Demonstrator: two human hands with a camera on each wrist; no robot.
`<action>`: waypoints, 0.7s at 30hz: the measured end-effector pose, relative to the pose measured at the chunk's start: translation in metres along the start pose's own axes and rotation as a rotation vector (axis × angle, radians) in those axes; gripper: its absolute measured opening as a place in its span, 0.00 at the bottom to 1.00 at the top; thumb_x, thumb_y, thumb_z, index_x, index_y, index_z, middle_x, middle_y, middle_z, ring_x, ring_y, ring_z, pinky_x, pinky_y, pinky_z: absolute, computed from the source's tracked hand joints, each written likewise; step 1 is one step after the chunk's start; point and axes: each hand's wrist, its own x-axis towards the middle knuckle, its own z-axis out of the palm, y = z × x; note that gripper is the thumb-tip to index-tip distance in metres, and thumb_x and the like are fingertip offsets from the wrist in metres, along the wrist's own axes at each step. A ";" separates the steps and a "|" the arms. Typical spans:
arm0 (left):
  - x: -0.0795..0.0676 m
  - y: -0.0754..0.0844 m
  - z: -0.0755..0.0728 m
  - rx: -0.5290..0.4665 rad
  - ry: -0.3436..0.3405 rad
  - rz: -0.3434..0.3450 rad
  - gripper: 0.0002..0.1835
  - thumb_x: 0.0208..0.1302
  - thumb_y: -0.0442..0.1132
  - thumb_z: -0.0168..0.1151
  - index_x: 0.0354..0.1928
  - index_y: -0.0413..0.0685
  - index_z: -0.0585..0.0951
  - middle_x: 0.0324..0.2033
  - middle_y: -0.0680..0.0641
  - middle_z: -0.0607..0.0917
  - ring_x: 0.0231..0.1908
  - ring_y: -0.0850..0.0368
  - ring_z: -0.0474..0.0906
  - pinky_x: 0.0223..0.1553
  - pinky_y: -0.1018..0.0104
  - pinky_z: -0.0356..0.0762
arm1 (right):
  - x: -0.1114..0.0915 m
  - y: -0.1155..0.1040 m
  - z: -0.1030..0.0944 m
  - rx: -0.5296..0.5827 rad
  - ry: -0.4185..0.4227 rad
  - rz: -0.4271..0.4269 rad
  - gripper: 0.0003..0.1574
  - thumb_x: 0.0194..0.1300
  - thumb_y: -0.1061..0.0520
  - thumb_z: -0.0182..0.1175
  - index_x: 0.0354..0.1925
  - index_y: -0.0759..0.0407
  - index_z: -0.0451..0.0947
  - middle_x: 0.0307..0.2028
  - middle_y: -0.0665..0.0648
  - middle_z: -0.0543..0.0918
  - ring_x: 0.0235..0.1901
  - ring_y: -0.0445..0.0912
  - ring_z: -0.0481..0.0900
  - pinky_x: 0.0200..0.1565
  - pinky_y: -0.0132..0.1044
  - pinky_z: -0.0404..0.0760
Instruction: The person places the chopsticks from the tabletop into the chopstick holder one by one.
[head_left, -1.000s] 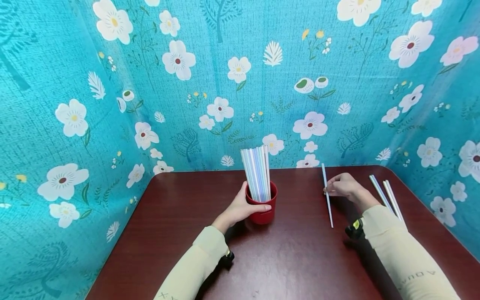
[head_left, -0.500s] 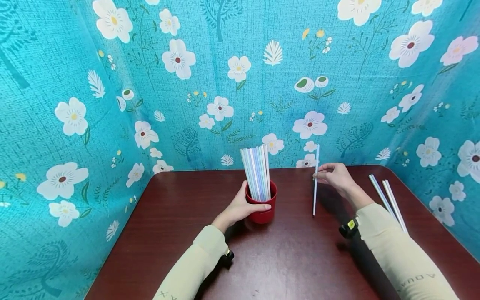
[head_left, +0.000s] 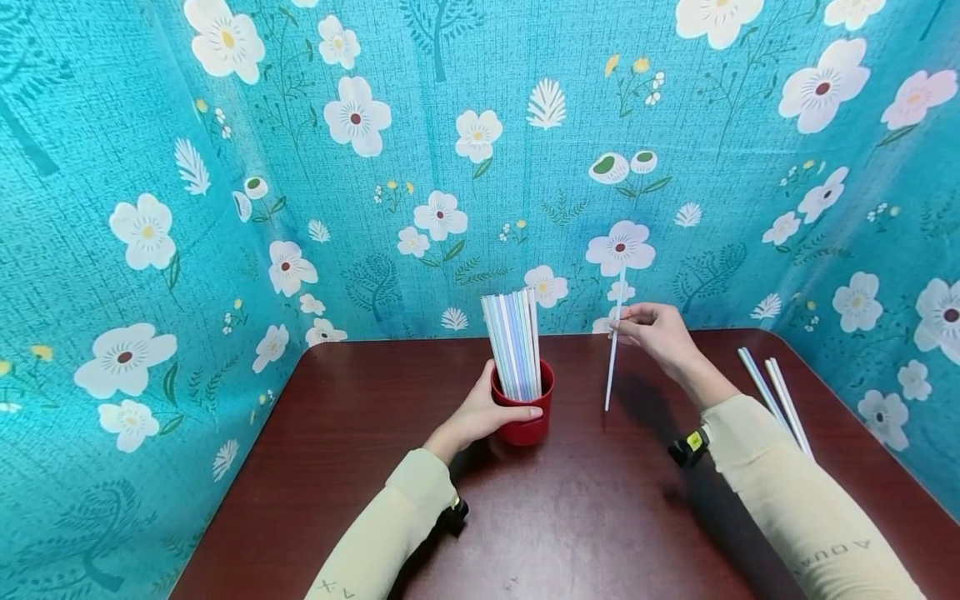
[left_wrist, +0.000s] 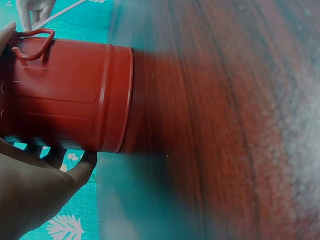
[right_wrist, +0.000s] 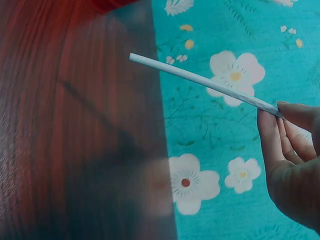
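Note:
My left hand (head_left: 480, 414) grips the side of a red pail-shaped cup (head_left: 525, 432), thumb across its front. A small wire handle (left_wrist: 47, 42) shows on the cup in the left wrist view. Many pale blue, white and lilac straws (head_left: 513, 346) stand in the cup, leaning slightly left. Off to the right, my right hand (head_left: 660, 333) pinches one slim pale straw (right_wrist: 195, 77) between thumb and fingers near its middle. That straw is nearly upright, its top tilted a little right. Its lower end seems just above the table and apart from the cup.
A few more straws (head_left: 789, 404) lie on the right of the dark red-brown table (head_left: 360, 392), partly behind my right sleeve (head_left: 795, 483). Turquoise flowered cloth (head_left: 450, 167) rises along the back and both sides.
My right hand has moved left and farther back with the straw, which has swung from leaning left to leaning slightly right. The left hand and cup have stayed put.

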 end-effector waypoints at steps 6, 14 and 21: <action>0.000 0.001 0.000 0.012 0.003 -0.004 0.50 0.50 0.53 0.81 0.71 0.71 0.60 0.65 0.59 0.73 0.65 0.55 0.68 0.56 0.51 0.81 | -0.001 -0.018 0.008 0.018 -0.002 -0.036 0.22 0.70 0.58 0.66 0.51 0.76 0.75 0.37 0.53 0.87 0.35 0.40 0.88 0.41 0.32 0.86; 0.000 0.000 -0.001 0.019 0.004 -0.009 0.50 0.50 0.54 0.81 0.71 0.71 0.60 0.64 0.58 0.73 0.65 0.54 0.68 0.56 0.51 0.81 | -0.002 -0.044 0.022 0.028 -0.012 -0.085 0.23 0.70 0.54 0.67 0.51 0.73 0.77 0.39 0.53 0.87 0.38 0.42 0.89 0.45 0.38 0.87; 0.000 0.000 -0.001 0.027 0.010 -0.010 0.51 0.49 0.54 0.82 0.71 0.71 0.60 0.64 0.58 0.73 0.64 0.54 0.68 0.56 0.51 0.80 | -0.005 -0.067 0.042 0.096 0.051 -0.154 0.21 0.68 0.54 0.69 0.47 0.71 0.79 0.38 0.58 0.87 0.36 0.47 0.89 0.45 0.38 0.87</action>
